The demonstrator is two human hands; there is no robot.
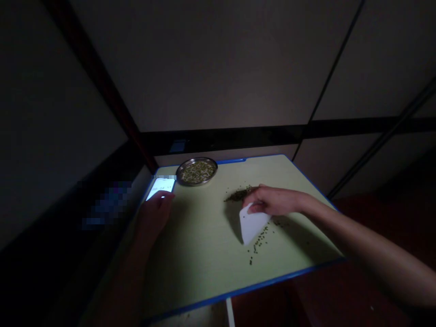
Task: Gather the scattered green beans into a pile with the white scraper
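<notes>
Head view, only one. Dim room, pale panelled wall (218,68) with a black band behind, light falling unevenly on a pale yellow-green rectangular tabletop with blue edging (197,254). Right hand (272,201) grips a bent white sheet, paper or thin plastic (254,225), pinched between thumb and fingers, low over the right half of the tabletop. Left hand (160,206) is closed round the lower end of a flat phone with a bright white screen (162,187), thumb over the glass; can't tell if the phone also rests on the tabletop.

Risks, my judgement: a quick sweep of the sheet could flick the loose dark seed-like grains (260,238) off the near edge, since they lie strung out toward it. The sheet looks thin, so it may flex and let grains slip under. Right-hand fingers sit just beside the dark heap of small grains (236,195) and could smear it wider. Poor light and the arm's shadow make strays easy to miss.

Around: shallow round shiny metal dish (196,184), holding greenish and pale grains, at the back left, just beside the phone. Left hand and phone would block a reach to it from the near left; right hand hides part of the heap.
</notes>
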